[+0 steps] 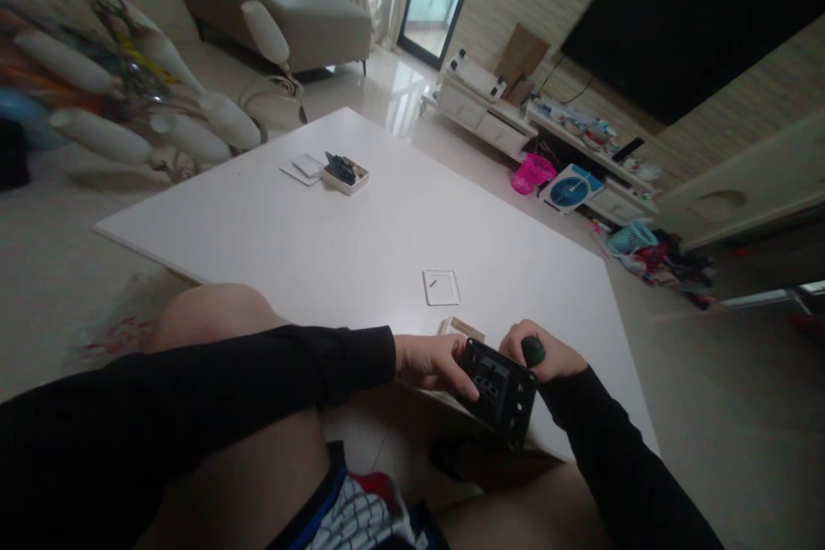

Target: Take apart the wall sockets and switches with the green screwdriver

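My left hand (442, 365) grips a black rectangular panel (499, 395) by its left edge, thumb laid across its face. The panel is tilted above the table's near edge. It has a recessed middle with slots, like a wall socket, and light holes along one side. My right hand (547, 352) is closed around the dark green handle of what looks like a screwdriver (533, 351), at the panel's upper right corner. Its shaft and tip are hidden. Just behind the panel sits a small white box (461, 328), partly covered by it.
A thin square frame (442, 287) with a small dark piece inside lies on the white table (503, 223). Farther off are a small open box (346, 179) of dark parts and a flat pale lid (302, 169). My legs are below the table's near edge.
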Action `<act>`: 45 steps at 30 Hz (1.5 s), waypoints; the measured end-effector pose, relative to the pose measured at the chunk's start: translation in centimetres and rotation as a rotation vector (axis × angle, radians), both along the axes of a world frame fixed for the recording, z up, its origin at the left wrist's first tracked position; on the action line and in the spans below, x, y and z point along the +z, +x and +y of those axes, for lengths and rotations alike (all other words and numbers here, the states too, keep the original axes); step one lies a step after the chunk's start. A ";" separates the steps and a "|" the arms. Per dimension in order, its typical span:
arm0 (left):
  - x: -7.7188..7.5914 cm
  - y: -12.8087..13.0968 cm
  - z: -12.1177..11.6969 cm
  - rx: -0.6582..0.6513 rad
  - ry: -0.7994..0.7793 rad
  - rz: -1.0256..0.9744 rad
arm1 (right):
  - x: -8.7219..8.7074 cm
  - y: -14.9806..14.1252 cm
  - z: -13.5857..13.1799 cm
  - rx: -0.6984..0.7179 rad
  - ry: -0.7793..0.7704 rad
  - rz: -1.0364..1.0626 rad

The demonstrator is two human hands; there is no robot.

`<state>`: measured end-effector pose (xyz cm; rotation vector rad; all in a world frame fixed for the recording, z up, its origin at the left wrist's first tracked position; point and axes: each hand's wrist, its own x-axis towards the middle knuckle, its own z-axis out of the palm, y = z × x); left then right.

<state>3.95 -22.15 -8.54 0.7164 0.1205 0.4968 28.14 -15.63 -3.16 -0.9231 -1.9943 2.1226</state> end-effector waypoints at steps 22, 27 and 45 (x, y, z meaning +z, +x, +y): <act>-3.0 2.0 -2.0 -0.197 0.077 0.088 | -7.0 -11.5 8.5 -0.009 0.918 -0.582; -3.3 2.1 -2.4 -0.198 0.107 0.129 | -6.8 -11.8 8.4 0.015 0.948 -0.620; -2.7 1.4 -2.9 -0.226 -0.006 0.152 | -0.7 -8.1 7.3 -0.086 0.973 -0.543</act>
